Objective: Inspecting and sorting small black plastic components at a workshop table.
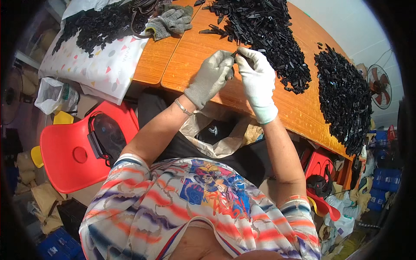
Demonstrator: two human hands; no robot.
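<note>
We are pinching one small black plastic piece point(234, 54) between our left hand point(211, 77) and right hand point(257, 74), both in gloves, over the wooden counter point(195, 52). Just behind it, a big black pile point(264, 30) is waiting. Farther right, another pile point(344, 95) is lying, so lots looks left.

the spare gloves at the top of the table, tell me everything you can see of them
The spare gloves are a grey knitted pair, limp and unworn, lying crumpled together flat on the orange wooden table near its far edge. One ribbed cuff with a yellowish edge points toward the person. They rest beside a patterned white sheet heaped with small black parts; a dark strap or cord seems to touch the cuff. Neither hand touches them.
</note>
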